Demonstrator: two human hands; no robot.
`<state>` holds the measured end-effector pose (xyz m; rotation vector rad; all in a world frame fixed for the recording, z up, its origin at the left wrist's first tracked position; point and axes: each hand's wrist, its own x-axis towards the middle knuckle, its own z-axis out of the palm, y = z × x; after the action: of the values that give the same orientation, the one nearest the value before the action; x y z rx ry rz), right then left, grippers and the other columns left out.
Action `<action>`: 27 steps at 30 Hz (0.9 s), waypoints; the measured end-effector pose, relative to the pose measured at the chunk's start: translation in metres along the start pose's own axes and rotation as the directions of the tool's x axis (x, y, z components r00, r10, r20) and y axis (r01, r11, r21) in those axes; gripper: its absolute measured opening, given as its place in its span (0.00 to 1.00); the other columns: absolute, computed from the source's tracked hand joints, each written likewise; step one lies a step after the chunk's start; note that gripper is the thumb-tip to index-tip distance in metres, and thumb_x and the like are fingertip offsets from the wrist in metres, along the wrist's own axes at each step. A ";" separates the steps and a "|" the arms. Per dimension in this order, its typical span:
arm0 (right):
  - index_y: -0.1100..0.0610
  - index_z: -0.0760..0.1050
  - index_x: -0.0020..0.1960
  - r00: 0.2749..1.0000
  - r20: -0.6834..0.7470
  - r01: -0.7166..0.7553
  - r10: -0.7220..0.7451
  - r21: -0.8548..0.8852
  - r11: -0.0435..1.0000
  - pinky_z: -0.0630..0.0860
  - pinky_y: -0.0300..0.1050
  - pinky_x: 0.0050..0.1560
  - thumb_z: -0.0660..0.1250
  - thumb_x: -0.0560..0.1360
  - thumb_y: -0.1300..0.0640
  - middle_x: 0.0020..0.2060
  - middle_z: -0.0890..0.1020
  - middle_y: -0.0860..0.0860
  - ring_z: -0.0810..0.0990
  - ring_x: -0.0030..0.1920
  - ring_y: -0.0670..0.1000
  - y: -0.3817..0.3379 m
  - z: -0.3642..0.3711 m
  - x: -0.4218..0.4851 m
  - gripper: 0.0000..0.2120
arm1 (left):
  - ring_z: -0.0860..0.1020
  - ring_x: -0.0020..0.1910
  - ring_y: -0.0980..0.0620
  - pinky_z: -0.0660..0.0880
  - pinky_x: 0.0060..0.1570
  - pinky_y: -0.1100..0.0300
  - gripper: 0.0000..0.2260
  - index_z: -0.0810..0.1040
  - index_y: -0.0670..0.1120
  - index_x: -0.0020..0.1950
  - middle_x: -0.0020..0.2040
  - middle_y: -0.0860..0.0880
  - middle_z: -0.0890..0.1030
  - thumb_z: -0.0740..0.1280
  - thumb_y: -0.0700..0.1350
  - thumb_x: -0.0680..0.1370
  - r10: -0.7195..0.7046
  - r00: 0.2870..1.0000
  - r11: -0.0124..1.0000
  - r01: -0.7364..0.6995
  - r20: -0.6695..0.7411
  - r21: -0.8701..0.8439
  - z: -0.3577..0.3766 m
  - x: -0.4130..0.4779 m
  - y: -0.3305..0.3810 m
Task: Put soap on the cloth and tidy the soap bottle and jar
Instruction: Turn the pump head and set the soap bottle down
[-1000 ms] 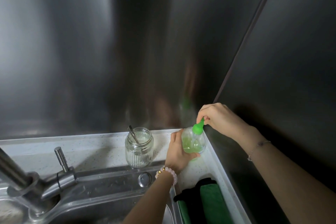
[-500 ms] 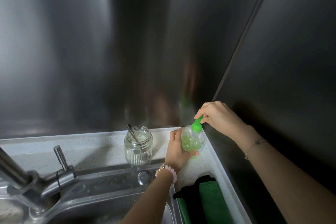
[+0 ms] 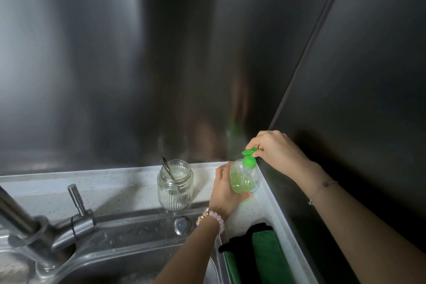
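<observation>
A clear soap bottle (image 3: 244,178) with green liquid and a green pump top stands in the back right corner of the white counter. My left hand (image 3: 224,190) wraps around its body from the left. My right hand (image 3: 275,151) pinches the green pump head from above. A ribbed glass jar (image 3: 174,188) with a metal spoon in it stands on the counter to the left of the bottle, untouched. A green and black cloth (image 3: 260,256) lies folded on the counter in front of the bottle, near my left wrist.
A steel sink (image 3: 129,246) fills the lower left, with a faucet (image 3: 30,233) and its lever (image 3: 77,200). Steel wall panels rise behind and to the right, meeting at the corner behind the bottle. The white counter ledge (image 3: 110,189) runs along the back.
My right hand's fingers have turned the pump head, so its nozzle now points left. The bottle and my left hand stay in the same corner. The jar has not moved.
</observation>
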<state>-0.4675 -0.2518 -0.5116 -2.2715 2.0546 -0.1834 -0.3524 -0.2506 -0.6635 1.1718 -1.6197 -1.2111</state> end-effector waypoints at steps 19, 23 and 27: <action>0.50 0.74 0.64 0.995 -0.078 -0.052 0.059 0.088 0.995 0.78 0.53 0.54 0.65 0.74 0.61 0.58 0.80 0.50 0.80 0.55 0.54 -0.002 -0.001 -0.021 0.19 | 0.60 0.72 0.51 0.60 0.73 0.56 0.42 0.56 0.44 0.73 0.72 0.48 0.61 0.76 0.45 0.65 -0.015 1.000 0.989 0.014 0.007 0.149 -0.004 -0.012 0.013; 0.50 0.76 0.61 0.954 -0.211 -0.154 0.215 0.270 0.950 0.77 0.46 0.52 0.67 0.73 0.59 0.54 0.82 0.50 0.81 0.52 0.51 -0.009 -0.001 -0.050 0.17 | 0.68 0.68 0.49 0.64 0.68 0.60 0.29 0.63 0.42 0.69 0.69 0.47 0.66 0.71 0.41 0.71 -0.058 0.993 0.991 0.070 -0.101 0.115 -0.021 -0.028 0.027; 0.55 0.78 0.58 0.833 -0.202 -0.281 0.515 0.648 0.708 0.74 0.44 0.49 0.69 0.72 0.60 0.49 0.85 0.53 0.82 0.49 0.53 -0.026 0.029 -0.110 0.14 | 0.77 0.55 0.47 0.75 0.58 0.54 0.15 0.72 0.42 0.60 0.61 0.44 0.75 0.66 0.41 0.74 -0.155 0.971 0.986 0.162 -0.184 0.024 -0.029 -0.057 0.032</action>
<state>-0.4487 -0.1400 -0.5415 -1.4338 2.1709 -1.1296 -0.3169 -0.1987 -0.6292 1.4168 -1.4412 -1.1383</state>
